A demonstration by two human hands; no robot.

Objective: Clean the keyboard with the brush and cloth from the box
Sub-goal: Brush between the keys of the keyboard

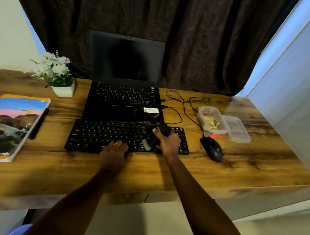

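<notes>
Right hand [168, 143], centre frame, grips a dark brush [153, 138], its bristles angled down onto the right half of the black keyboard [101, 135]. Left hand [115, 154] lies flat with relaxed fingers on the keyboard's near edge, steadying it. Short, light strokes along the key rows would likely lift dust best. Right of centre, the clear box [199, 115] holds the yellow cloth [211, 121].

One wide-angle view from a camera worn on the person's head, looking forward and down across the table [54, 165]. The keyboard [102, 133] sits close, at centre frame. A dark curtain [194, 37] fills the far top edge.
</notes>
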